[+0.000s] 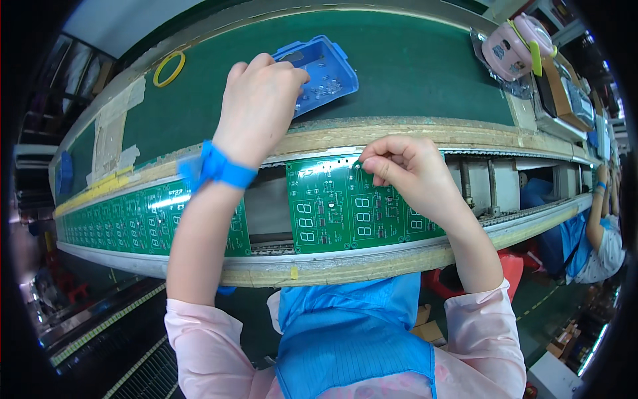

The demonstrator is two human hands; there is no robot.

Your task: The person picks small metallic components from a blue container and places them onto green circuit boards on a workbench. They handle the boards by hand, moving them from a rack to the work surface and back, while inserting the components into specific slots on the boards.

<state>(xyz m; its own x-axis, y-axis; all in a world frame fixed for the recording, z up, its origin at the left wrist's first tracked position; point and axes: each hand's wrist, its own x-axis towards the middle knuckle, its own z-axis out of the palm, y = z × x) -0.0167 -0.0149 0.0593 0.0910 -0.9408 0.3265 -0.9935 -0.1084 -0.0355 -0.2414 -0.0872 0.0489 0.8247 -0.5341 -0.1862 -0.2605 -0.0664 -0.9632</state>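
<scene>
My left hand [262,100] is over the left side of a blue plastic bin [342,63] that holds small clear parts [325,88]. Its fingers curl downward, closed, with the tips hidden from view. A blue band [229,171] circles that wrist. Over the upper edge of a green circuit board [319,193] with white digit outlines, my right hand [405,166] pinches thumb and forefinger together. Whatever sits in this pinch is too small to name. Tiny dark parts stand along the board's top edge near these fingertips.
More green boards [143,216] line the conveyor rail [266,249] at left, with a gap before the middle board. A yellow tape ring [169,69] lies on the green bench mat [412,66]. A pink container [512,50] stands far right. Another person [595,233] sits beyond.
</scene>
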